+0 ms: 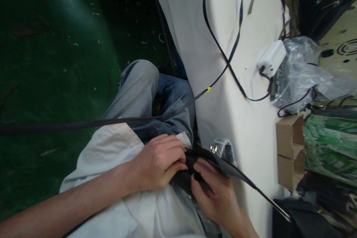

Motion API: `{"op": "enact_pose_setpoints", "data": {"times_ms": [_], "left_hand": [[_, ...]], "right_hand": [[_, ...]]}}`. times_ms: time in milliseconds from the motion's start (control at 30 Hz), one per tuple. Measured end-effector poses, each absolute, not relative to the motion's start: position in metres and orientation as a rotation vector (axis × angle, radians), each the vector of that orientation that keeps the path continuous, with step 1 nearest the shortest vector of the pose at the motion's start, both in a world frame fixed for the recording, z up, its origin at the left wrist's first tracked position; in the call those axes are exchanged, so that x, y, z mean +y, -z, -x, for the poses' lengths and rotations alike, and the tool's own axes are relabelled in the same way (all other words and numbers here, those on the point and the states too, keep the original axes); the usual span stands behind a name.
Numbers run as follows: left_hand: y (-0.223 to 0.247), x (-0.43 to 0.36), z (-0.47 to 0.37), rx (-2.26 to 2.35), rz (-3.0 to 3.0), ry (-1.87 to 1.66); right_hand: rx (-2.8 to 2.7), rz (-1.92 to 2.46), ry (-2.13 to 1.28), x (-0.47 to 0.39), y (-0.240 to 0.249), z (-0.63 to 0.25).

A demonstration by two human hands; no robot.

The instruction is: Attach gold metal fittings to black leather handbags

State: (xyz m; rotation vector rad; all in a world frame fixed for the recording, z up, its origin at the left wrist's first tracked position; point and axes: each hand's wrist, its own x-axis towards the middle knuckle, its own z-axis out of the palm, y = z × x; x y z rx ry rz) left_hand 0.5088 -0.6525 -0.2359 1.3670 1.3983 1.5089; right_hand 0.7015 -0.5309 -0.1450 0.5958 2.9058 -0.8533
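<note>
Over my lap I hold a black, flat, flexible piece that looks like fabric or leather; its exact kind is unclear. My left hand is closed, pinching its left end between thumb and fingers. Lower down on the right, my right hand grips the same piece, the fingers partly tucked under its fold. From the piece a thin dark edge runs down to the right and ends in a shiny metal-looking strip. A small clear plastic bag with a gold-coloured metal part lies just beyond it.
A long black strap with a yellow mark crosses above my knees and loops over the white table. Along the right are a white box-shaped device with a cord, crumpled plastic and open cardboard boxes. Scraps litter the green floor.
</note>
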Motion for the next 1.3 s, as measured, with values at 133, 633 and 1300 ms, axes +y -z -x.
{"op": "enact_pose_setpoints", "data": {"times_ms": [133, 633, 1300], "left_hand": [[0.232, -0.653, -0.508, 1.463, -1.482, -1.435], [0.212, -0.65, -0.493, 1.501, -1.711, -1.171], [0.219, -0.642, -0.488, 1.377, -1.422, -1.19]], "right_hand": [[2.943, -0.599, 0.823, -0.535, 0.146, -0.698], [2.937, -0.851, 0.857, -0.549, 0.132, -0.696], [2.928, -0.793, 0.893, -0.538, 0.141, -0.69]]}}
